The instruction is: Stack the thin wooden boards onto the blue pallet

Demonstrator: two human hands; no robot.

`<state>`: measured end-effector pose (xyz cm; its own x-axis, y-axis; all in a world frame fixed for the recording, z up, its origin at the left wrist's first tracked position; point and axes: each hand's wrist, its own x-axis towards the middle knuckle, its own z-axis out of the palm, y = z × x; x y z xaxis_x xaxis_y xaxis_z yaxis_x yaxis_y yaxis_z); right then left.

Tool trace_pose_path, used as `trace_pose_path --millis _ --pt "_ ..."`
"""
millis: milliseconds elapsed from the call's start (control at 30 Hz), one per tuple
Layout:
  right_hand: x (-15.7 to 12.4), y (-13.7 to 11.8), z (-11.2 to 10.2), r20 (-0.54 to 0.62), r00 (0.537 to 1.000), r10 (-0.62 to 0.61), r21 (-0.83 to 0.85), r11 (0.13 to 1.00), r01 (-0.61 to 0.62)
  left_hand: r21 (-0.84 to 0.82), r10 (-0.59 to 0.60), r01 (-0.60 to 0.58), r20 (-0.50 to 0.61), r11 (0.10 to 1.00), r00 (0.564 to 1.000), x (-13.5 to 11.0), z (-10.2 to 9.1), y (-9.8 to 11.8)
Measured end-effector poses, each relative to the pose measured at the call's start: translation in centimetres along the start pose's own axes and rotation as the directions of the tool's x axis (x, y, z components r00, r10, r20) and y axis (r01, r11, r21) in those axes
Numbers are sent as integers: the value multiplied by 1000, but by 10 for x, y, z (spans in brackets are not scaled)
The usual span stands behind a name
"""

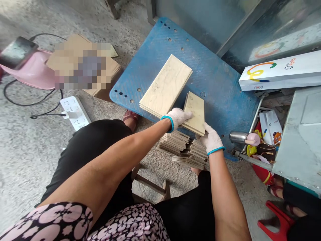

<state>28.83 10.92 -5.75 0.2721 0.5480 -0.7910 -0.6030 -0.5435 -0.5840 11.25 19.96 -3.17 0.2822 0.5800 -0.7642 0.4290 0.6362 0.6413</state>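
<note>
Both my hands wear white knit gloves with blue cuffs. My left hand [178,117] and my right hand [211,139] together hold a small stack of thin pale wood boards [196,111] just above the near edge of a blue plastic pallet [215,87]. A taller pile of the same boards [166,87] lies on the pallet to the left of the held ones. Below my hands, on the ground, sit darker stacks of thin boards [184,149].
A white power strip [75,112], black cables and a pink stool [35,72] lie on the concrete at left, by a cardboard box [105,77]. At right are a long white carton [281,72], a metal flask [240,137], a grey machine edge and a red stool [278,219].
</note>
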Motion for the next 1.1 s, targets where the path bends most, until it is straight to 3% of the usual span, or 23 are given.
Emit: trace_pose_path --millis 100,233,400,567,700,933,1100 --pt "-13 7 1 24 999 43 -103 994 -40 3 25 -25 8 1000 1000 -13 -3 -2" --pt "-27 1 -3 140 990 -33 -209 976 62 -17 86 -85 68 996 994 -43 -4 0" --pt "-41 -33 -10 96 976 -195 -202 957 211 -3 222 -227 222 974 949 -80 -1 0" --pt "-54 -49 -14 24 904 -426 -82 901 427 187 335 -404 315 895 888 -101 -4 -3" --pt "-56 -50 -19 -44 896 -441 -132 892 433 318 383 -490 344 812 857 -103 -11 -6" --pt "-76 -54 -17 -95 857 -507 -177 855 487 414 355 -506 389 757 850 -108 -19 -16" --pt "-109 -42 -9 -25 815 -579 -159 807 568 476 322 -479 377 738 869 -135 -22 -30"
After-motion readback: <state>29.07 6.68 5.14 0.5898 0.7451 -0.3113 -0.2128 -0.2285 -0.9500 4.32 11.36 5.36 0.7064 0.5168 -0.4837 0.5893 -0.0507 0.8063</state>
